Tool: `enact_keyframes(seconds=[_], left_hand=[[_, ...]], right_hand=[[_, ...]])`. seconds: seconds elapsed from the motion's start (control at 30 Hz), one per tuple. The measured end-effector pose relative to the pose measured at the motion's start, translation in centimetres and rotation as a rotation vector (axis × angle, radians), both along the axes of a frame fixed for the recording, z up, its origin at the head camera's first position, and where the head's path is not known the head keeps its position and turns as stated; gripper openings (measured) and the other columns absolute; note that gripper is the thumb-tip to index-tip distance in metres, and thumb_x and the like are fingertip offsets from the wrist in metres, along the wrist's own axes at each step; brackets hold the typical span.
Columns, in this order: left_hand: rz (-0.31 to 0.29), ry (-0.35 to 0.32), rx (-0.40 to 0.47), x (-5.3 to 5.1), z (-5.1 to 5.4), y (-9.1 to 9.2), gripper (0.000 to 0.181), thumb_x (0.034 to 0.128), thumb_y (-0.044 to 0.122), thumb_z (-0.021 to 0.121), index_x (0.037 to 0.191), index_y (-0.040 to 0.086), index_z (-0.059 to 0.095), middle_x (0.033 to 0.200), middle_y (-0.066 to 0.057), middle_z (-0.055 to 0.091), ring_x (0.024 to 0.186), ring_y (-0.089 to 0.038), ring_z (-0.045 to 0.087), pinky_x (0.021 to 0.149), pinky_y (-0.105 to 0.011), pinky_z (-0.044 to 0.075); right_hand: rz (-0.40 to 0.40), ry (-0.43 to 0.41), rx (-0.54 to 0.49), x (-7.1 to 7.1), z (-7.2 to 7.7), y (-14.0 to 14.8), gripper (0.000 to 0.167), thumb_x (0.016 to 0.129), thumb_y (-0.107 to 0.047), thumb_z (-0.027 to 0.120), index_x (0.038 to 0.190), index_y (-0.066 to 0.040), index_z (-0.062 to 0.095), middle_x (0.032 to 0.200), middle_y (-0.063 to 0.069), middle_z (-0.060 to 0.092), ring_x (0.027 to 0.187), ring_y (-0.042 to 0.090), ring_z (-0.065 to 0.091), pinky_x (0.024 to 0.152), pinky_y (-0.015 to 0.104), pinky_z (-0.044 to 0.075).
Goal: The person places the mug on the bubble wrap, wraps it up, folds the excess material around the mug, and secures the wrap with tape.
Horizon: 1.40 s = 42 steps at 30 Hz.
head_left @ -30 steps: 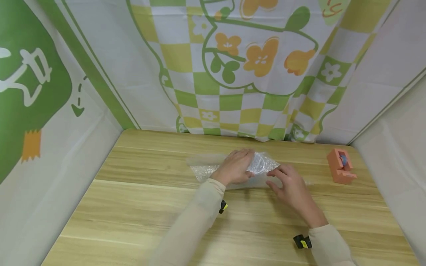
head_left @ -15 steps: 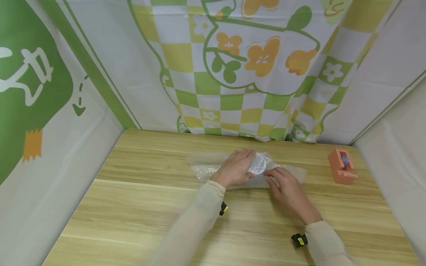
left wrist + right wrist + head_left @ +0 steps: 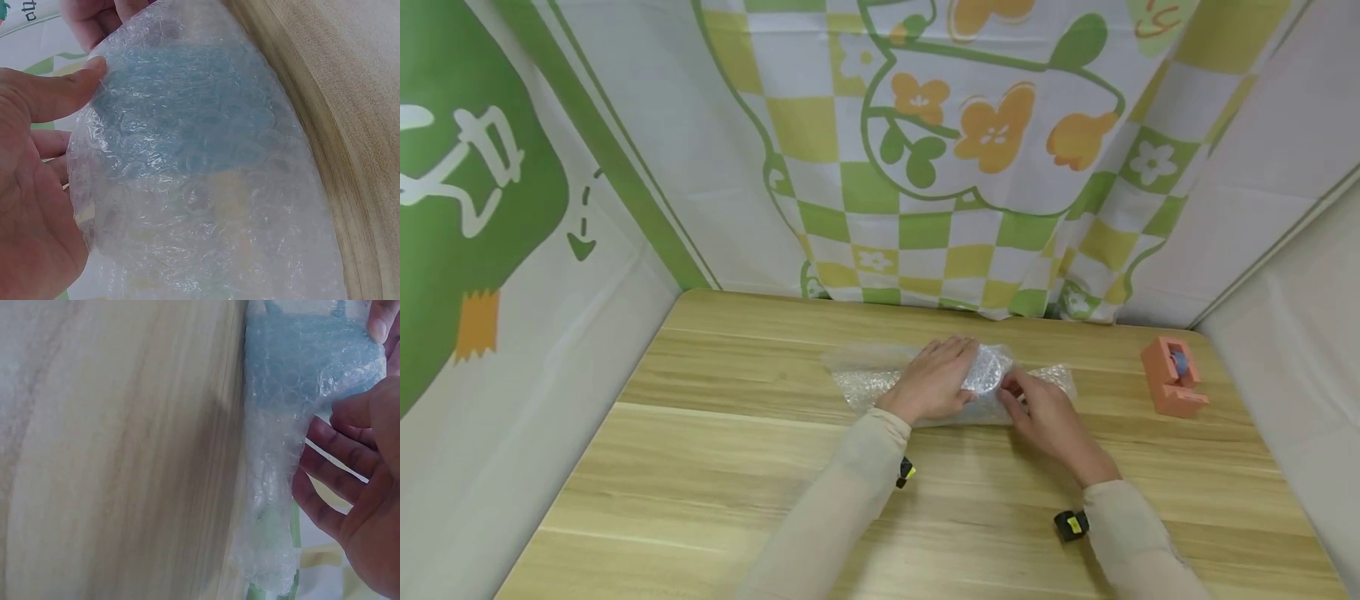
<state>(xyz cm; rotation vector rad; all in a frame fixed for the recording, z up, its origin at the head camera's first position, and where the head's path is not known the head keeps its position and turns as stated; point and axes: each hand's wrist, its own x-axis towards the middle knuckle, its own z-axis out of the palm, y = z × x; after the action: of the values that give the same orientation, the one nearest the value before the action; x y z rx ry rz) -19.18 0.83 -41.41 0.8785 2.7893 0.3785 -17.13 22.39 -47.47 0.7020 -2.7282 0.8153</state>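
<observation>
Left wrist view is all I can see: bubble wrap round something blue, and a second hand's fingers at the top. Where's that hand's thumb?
Observer: The right wrist view shows it: the right hand has its thumb at the edge of the bubble wrap, by the lower corner of the blue thing.
Visitor: Anything else lying about?
Observer: Yes, the head view shows an orange tape dispenser off to the right, apart from both hands.
Visitor: Is it loaded?
Observer: A blue roll sits in it.
</observation>
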Motion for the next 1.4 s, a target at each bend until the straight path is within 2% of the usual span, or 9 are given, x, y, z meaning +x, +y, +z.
enact_keyframes(seconds=[0.47, 0.73, 0.83, 0.93, 1.1, 1.2, 1.23, 1.3, 1.4], left_hand=[[-0.014, 0.021, -0.01, 0.0, -0.1, 0.0, 0.086, 0.0969, 0.037, 0.068, 0.16, 0.002, 0.022, 0.166, -0.013, 0.022, 0.152, -0.028, 0.022, 0.124, -0.044, 0.013], [-0.019, 0.028, -0.013, -0.1, -0.1, -0.1, 0.084, 0.0972, 0.038, 0.067, 0.16, 0.002, 0.023, 0.165, -0.013, 0.025, 0.152, -0.028, 0.022, 0.124, -0.042, 0.012], [-0.02, 0.027, -0.012, 0.0, -0.1, -0.1, 0.085, 0.0972, 0.038, 0.067, 0.16, 0.002, 0.022, 0.165, -0.013, 0.025, 0.152, -0.028, 0.023, 0.124, -0.042, 0.013], [-0.018, 0.025, -0.016, 0.0, -0.2, 0.0, 0.085, 0.0973, 0.038, 0.067, 0.16, 0.003, 0.022, 0.165, -0.012, 0.024, 0.152, -0.028, 0.022, 0.124, -0.043, 0.013], [-0.013, 0.026, -0.027, 0.0, -0.2, 0.1, 0.085, 0.097, 0.038, 0.067, 0.16, 0.004, 0.022, 0.166, -0.012, 0.024, 0.152, -0.027, 0.022, 0.124, -0.043, 0.014], [-0.01, 0.022, -0.025, 0.0, -0.1, 0.0, 0.085, 0.0968, 0.038, 0.068, 0.16, 0.004, 0.022, 0.166, -0.011, 0.024, 0.152, -0.027, 0.022, 0.124, -0.043, 0.013], [-0.01, 0.021, -0.024, 0.1, -0.1, 0.0, 0.085, 0.0969, 0.038, 0.067, 0.16, 0.004, 0.022, 0.166, -0.011, 0.024, 0.152, -0.027, 0.022, 0.124, -0.043, 0.013], [-0.008, 0.019, -0.022, 0.1, 0.0, 0.0, 0.085, 0.0969, 0.038, 0.067, 0.16, 0.004, 0.022, 0.166, -0.011, 0.023, 0.152, -0.027, 0.022, 0.124, -0.043, 0.013], [-0.008, 0.018, -0.019, 0.1, 0.0, 0.0, 0.085, 0.0972, 0.038, 0.067, 0.16, 0.004, 0.022, 0.166, -0.012, 0.024, 0.152, -0.027, 0.022, 0.124, -0.043, 0.013]], right_hand=[[0.037, 0.122, 0.062, -0.3, -0.6, 0.4, 0.006, 0.097, -0.008, 0.065, 0.1, -0.011, 0.06, 0.077, 0.001, 0.069, 0.067, 0.018, 0.066, 0.06, 0.041, 0.054], [0.049, 0.129, 0.108, -1.0, 0.1, 0.4, 0.008, 0.097, -0.004, 0.063, 0.091, -0.01, 0.062, 0.062, -0.008, 0.051, 0.05, 0.007, 0.043, 0.048, 0.029, 0.039], [0.019, 0.085, 0.135, -1.3, 0.4, 0.3, 0.008, 0.096, -0.005, 0.065, 0.088, -0.008, 0.065, 0.06, -0.007, 0.053, 0.05, 0.006, 0.044, 0.048, 0.03, 0.041], [-0.02, -0.012, 0.143, -1.4, 0.8, 0.2, 0.008, 0.097, -0.009, 0.065, 0.098, -0.001, 0.066, 0.063, -0.005, 0.062, 0.052, 0.006, 0.053, 0.05, 0.031, 0.047], [-0.102, -0.227, 0.089, -1.8, 1.3, 0.5, 0.047, 0.1, -0.018, 0.065, 0.13, 0.011, 0.045, 0.066, -0.003, 0.067, 0.054, 0.009, 0.06, 0.053, 0.035, 0.052], [-0.103, -0.283, 0.074, -2.3, 1.4, 0.8, 0.068, 0.099, -0.019, 0.068, 0.147, 0.009, 0.03, 0.064, -0.006, 0.065, 0.053, 0.009, 0.059, 0.057, 0.04, 0.053], [-0.087, -0.287, 0.075, -2.5, 1.5, 0.9, 0.07, 0.098, -0.018, 0.068, 0.151, 0.007, 0.028, 0.063, -0.007, 0.064, 0.052, 0.009, 0.059, 0.065, 0.044, 0.055], [-0.048, -0.307, 0.067, -2.8, 1.5, 1.1, 0.068, 0.099, -0.015, 0.067, 0.152, 0.004, 0.03, 0.062, -0.007, 0.064, 0.052, 0.01, 0.059, 0.065, 0.044, 0.055], [-0.004, -0.326, 0.052, -3.1, 1.6, 1.2, 0.048, 0.099, -0.013, 0.066, 0.14, 0.001, 0.045, 0.061, -0.007, 0.063, 0.05, 0.01, 0.058, 0.065, 0.044, 0.054]])
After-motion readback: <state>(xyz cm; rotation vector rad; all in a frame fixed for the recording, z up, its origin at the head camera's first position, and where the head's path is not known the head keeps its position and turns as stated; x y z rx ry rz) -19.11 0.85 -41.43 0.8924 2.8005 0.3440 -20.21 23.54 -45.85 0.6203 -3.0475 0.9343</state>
